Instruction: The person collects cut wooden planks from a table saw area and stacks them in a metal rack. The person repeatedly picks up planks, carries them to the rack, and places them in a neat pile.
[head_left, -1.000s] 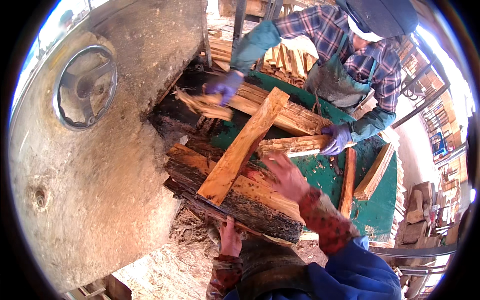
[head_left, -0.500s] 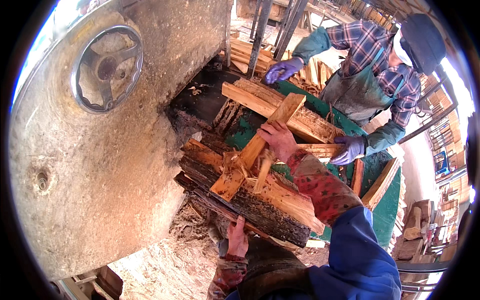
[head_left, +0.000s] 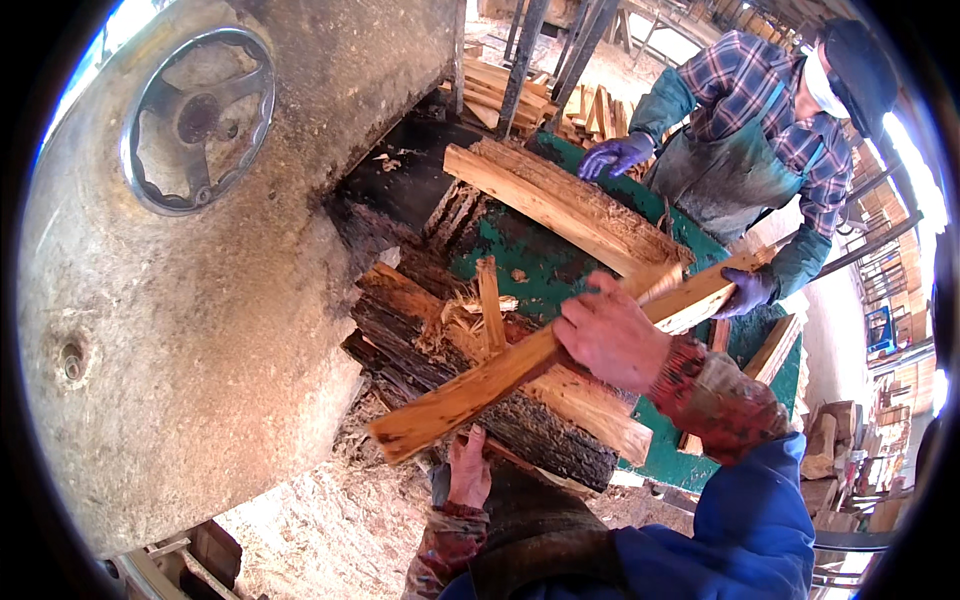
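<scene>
My right hand point(head_left: 615, 335) is closed over a sawn wooden strip point(head_left: 460, 395), which slants across the stack with its near end jutting out to the left. Beneath it lie bark-covered slabs point(head_left: 540, 430), dark along their near side. My left hand point(head_left: 468, 472) grips the near edge of these slabs from below, its fingers partly hidden. A short splinter of wood point(head_left: 490, 305) stands among shavings on the stack. Across the table, a co-worker's gloved hand point(head_left: 745, 292) holds another wooden strip point(head_left: 700, 295), whose end meets mine. The co-worker's other gloved hand point(head_left: 615, 157) hovers near a thick timber point(head_left: 565, 205).
A large machine plate with a handwheel point(head_left: 198, 120) rises at the left. The green table point(head_left: 500, 250) carries timber and offcuts point(head_left: 775, 350). Sawdust point(head_left: 320, 530) covers the floor below. Metal posts point(head_left: 585, 55) and stacked wood point(head_left: 500, 90) stand behind.
The strip in my right hand has swung from steep to flatter, its near end moving left and nearer. My right hand moved right and nearer. The co-worker has raised another strip.
</scene>
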